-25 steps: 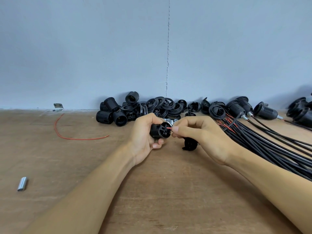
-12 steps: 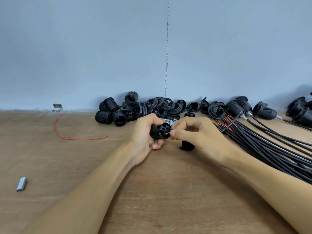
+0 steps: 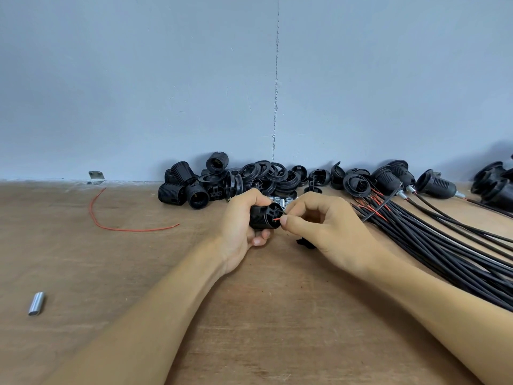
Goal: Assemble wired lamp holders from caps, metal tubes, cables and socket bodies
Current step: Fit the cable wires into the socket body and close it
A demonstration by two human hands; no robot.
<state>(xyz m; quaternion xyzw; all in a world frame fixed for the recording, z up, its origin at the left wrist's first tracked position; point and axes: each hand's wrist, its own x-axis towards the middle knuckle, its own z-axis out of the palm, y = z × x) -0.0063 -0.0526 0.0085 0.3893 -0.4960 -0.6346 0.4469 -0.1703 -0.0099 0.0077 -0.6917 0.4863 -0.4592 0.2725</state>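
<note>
My left hand (image 3: 240,226) grips a black threaded socket body (image 3: 263,218), its terminal end turned to the right. My right hand (image 3: 319,229) pinches a thin red wire (image 3: 276,218) at that end, with a black wire beside it. A black cap (image 3: 305,243) lies on the table under my right hand, mostly hidden. Behind the hands a pile of black socket bodies and rings (image 3: 236,182) lies against the wall, with several small metal tubes (image 3: 281,202) in front of it. A bundle of black cables (image 3: 444,245) with red and black ends stretches to the right.
A loose red wire (image 3: 111,223) curls on the wooden table (image 3: 138,273) at the left. A single metal tube (image 3: 36,303) lies near the left edge. Wired lamp holders (image 3: 435,187) rest at the back right. A metal bracket (image 3: 95,177) sits at the wall.
My right hand has shifted slightly left, closer to the socket body, and the red wire end now sits at its terminal end. My left hand has held still.
</note>
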